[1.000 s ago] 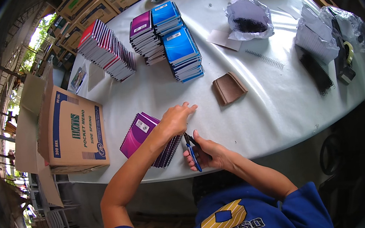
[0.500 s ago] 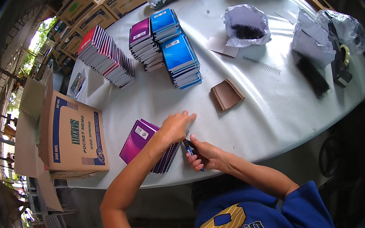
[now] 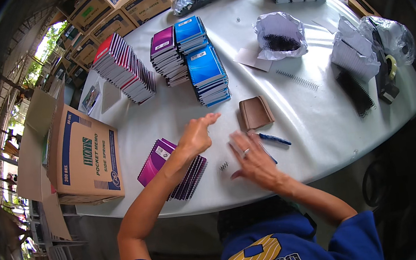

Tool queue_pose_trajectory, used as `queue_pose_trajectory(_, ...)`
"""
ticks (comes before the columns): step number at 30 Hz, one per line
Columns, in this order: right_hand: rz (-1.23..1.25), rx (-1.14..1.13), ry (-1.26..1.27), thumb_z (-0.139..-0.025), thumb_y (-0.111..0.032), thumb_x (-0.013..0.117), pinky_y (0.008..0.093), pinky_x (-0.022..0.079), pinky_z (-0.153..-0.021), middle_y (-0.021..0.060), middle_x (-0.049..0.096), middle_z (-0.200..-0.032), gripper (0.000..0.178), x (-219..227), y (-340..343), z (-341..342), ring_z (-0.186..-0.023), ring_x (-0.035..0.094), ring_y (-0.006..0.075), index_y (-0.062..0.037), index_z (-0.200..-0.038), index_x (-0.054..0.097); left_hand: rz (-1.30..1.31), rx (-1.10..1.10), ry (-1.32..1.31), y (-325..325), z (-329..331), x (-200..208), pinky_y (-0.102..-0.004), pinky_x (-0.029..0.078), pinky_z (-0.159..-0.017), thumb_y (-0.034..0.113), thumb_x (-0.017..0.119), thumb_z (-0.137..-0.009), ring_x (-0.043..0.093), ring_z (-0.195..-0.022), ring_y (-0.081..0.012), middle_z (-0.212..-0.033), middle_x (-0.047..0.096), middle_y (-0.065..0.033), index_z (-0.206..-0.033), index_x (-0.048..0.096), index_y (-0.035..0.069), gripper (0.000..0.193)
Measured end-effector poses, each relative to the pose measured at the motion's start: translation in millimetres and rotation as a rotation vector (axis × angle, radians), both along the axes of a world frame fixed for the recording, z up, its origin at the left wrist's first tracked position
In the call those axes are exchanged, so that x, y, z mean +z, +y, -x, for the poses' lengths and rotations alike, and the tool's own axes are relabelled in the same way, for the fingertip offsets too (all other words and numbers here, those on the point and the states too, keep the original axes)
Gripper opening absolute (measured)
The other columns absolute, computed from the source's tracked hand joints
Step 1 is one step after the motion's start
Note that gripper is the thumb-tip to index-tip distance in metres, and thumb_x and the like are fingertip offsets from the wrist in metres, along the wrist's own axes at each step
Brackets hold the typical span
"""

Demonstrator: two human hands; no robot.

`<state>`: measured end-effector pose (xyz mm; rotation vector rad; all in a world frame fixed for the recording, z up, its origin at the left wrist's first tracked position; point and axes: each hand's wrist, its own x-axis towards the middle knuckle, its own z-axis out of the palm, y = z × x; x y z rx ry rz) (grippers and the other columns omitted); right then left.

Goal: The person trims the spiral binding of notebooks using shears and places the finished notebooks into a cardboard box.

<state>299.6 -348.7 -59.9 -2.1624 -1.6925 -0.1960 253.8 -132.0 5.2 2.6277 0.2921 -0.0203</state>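
My left hand [image 3: 197, 136] is raised beside a short fanned stack of purple spiral notebooks [image 3: 157, 161], its forearm crossing over them. Its index finger points to the right; the other fingers are partly hidden, and nothing shows in them. To the right, my right hand [image 3: 254, 159] is spread low over the table, its fingers apart and slightly blurred. Blue-handled pliers [image 3: 276, 139] lie partly under it, one handle sticking out past the fingers. A short cut piece of black wire coil [image 3: 223, 166] lies between the two hands. Just beyond the right hand sits a brown curved block [image 3: 256, 112].
A large open cardboard box [image 3: 87, 149] stands at the left. Blue notebooks [image 3: 205, 66], purple notebooks [image 3: 162, 41] and red notebooks [image 3: 121, 70] are stacked farther back. A loose long coil [image 3: 297, 79], bagged coils [image 3: 281, 39] and black coils [image 3: 355, 90] lie to the right.
My right hand has moved right, let go of the pliers and opened over them. My left hand has lifted slightly from the notebooks' edge. The small coil piece now shows on the table.
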Motion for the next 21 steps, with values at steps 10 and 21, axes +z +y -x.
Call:
queue_pose_trajectory(10,-0.364,0.484,0.162,-0.078,-0.006,0.054,0.0387,0.043,-0.089,0.0126,0.053,-0.100,0.020,-53,117,-26,-0.103,0.051,0.0288,-0.0026,-0.098,0.052,0.188,0.117,-0.179,0,6,39,-0.0346,0.048,-0.098,-0.009,0.054,-0.070,0.055,-0.119,-0.0320,-0.135,0.048,-0.0245,-0.137,0.048,0.010,0.070)
queue_pose_trajectory(21,-0.264,0.293,2.058,-0.101,-0.015,0.046,0.0259,0.046,-0.083,0.0011,0.054,-0.097,0.027,14,6,-48,-0.085,0.050,0.0087,-0.0068,-0.127,0.051,0.249,-0.112,-0.273,-32,-73,44,-0.0321,0.051,-0.093,-0.005,0.060,-0.073,0.063,-0.112,-0.0255,-0.127,0.059,-0.0220,-0.134,0.054,0.009,0.063)
